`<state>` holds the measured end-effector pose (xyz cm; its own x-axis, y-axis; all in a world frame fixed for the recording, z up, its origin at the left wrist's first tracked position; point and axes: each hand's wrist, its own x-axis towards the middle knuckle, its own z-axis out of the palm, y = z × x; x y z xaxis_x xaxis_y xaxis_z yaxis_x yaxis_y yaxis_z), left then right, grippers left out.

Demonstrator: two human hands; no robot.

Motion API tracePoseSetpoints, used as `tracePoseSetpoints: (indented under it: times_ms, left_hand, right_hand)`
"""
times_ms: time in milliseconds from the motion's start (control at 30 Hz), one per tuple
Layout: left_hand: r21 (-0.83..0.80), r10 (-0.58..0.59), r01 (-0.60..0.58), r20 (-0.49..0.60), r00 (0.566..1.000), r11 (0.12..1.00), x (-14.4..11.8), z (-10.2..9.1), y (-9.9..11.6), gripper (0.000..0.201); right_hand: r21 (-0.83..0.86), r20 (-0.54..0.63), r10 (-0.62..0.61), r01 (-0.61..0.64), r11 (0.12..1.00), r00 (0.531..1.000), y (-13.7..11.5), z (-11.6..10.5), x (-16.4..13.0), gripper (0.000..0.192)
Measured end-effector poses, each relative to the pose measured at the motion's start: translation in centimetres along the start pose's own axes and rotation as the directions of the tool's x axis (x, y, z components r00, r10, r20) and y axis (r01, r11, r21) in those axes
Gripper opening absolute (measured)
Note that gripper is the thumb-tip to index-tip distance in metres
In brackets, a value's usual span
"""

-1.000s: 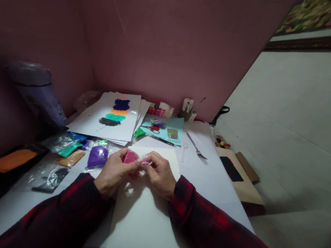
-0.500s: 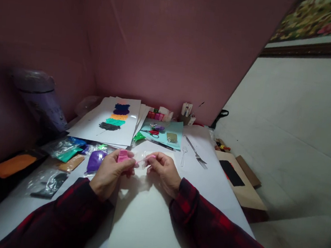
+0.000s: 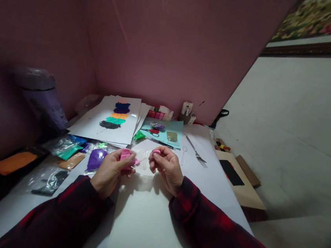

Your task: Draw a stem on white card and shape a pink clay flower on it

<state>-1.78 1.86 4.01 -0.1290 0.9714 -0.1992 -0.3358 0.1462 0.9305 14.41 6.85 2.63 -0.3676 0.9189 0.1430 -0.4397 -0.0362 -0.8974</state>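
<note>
My left hand (image 3: 112,169) grips a pink lump of clay (image 3: 126,154) in a clear plastic wrapper (image 3: 141,159). My right hand (image 3: 165,166) pinches a small pink piece (image 3: 155,152) at the wrapper's far end, stretched away from the lump. Both hands hover just above a blank white sheet (image 3: 144,212) on the table. Red-and-black plaid sleeves cover both arms.
Bags of coloured clay lie to the left: purple (image 3: 96,158), teal (image 3: 68,151), black (image 3: 50,180), orange (image 3: 13,162). Behind are a sheet with colour smears (image 3: 114,118), red scissors (image 3: 153,130) on teal paper, a metal fork (image 3: 196,151), a plastic fork (image 3: 183,153). Cardboard (image 3: 244,183) sits at the right edge.
My right hand has pulled up and to the right, drawing the pink piece and wrapper away from the lump. My left hand has stayed almost in place.
</note>
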Motion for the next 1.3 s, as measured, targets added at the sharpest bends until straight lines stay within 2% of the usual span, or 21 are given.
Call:
tracePoseSetpoints:
  times_ms: [200,400,567,667,767,867,933,1000,1133,1200,1300]
  left_hand:
    - [-0.018,0.031,-0.032,-0.027,0.999,0.999,-0.1,0.0,0.2,0.037]
    - [-0.005,0.048,-0.048,-0.039,0.998,0.999,0.0,-0.1,0.0,0.036]
    - [0.071,0.097,-0.094,-0.032,0.995,0.993,0.1,-0.1,-0.3,0.035]
    - [0.08,0.097,-0.096,-0.016,0.995,0.992,0.1,0.0,-0.5,0.035]
    - [0.083,0.082,-0.082,0.002,0.997,0.993,0.0,0.1,-0.7,0.035]
    - [0.087,0.077,-0.077,-0.006,0.997,0.993,-0.1,0.2,-0.7,0.035]
    - [0.085,0.083,-0.08,-0.022,0.996,0.993,0.0,0.2,-0.7,0.036]
    - [0.075,0.083,-0.08,-0.041,0.996,0.994,0.0,0.1,-0.6,0.037]
    - [0.031,0.047,-0.045,-0.047,0.998,0.998,0.1,-0.2,-0.3,0.035]
    - [-0.001,0.028,-0.028,-0.027,0.999,1.0,0.1,-0.2,-0.1,0.034]
    - [-0.028,0.015,-0.015,0.0,1.0,0.999,0.1,-0.2,0.0,0.033]
  right_hand:
    - [-0.122,0.018,0.017,-0.014,0.992,1.0,0.4,-0.2,-0.1,0.028]
    - [-0.328,0.054,0.088,-0.066,0.943,0.995,0.4,-0.1,-0.3,0.011]
    - [-0.565,0.127,-0.023,0.092,0.82,0.992,1.0,-0.4,-0.4,0.01]
    - [-0.64,0.136,-0.112,0.173,0.749,0.984,1.2,-0.4,-0.5,0.01]
    - [-0.718,0.183,-0.208,0.275,0.64,0.961,1.0,-0.2,-0.6,0.007]
    - [-0.753,0.238,-0.234,0.332,0.568,0.942,0.8,-0.2,-0.6,0.01]
    - [-0.735,0.209,-0.215,0.298,0.609,0.954,0.9,-0.3,-0.5,0.009]
    - [-0.68,0.124,-0.182,0.217,0.7,0.975,1.1,-0.5,-0.3,0.009]
    - [-0.393,-0.095,-0.077,0.034,0.919,0.992,1.4,-0.7,0.1,0.019]
    - [-0.207,-0.126,0.0,-0.026,0.978,0.992,1.2,-0.8,0.3,0.022]
    - [0.007,-0.107,0.096,-0.096,0.995,0.99,0.8,-0.9,0.4,0.023]
